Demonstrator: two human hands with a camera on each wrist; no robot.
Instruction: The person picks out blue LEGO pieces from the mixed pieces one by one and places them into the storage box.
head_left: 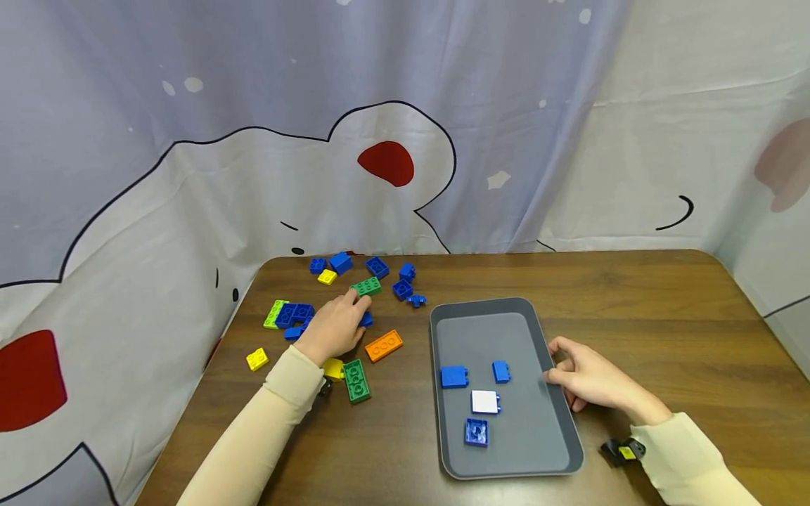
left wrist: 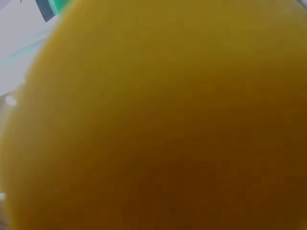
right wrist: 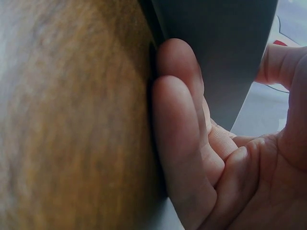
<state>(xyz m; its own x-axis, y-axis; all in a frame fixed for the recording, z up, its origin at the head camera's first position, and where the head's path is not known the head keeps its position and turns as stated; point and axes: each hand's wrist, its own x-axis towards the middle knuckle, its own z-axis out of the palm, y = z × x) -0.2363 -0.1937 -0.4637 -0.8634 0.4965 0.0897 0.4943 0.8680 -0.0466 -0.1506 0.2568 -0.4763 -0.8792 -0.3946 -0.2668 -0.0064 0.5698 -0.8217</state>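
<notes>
My left hand [head_left: 334, 327] reaches palm down into the loose toy building bricks. Its fingertips are close by a green brick [head_left: 366, 287], and a blue brick [head_left: 366, 320] shows partly from under the hand; whether the fingers pinch it I cannot tell. A blurred yellow brick [left wrist: 158, 96] fills nearly all of the left wrist view. On the right, my right hand [head_left: 585, 376] holds the side of the grey tray [head_left: 506, 464], thumb over the rim and fingers against the outer wall [right wrist: 220, 57]. Inside the tray lie several blue bricks [head_left: 454, 377] and one white brick [head_left: 485, 402].
Left of the tray, an orange brick [head_left: 383, 346], a dark green brick [head_left: 357, 381], a lime brick [head_left: 275, 314] and a yellow brick [head_left: 256, 359] lie scattered. More blue bricks [head_left: 377, 266] lie near the wooden table's [head_left: 664, 302] back edge. A printed curtain [head_left: 253, 190] hangs behind.
</notes>
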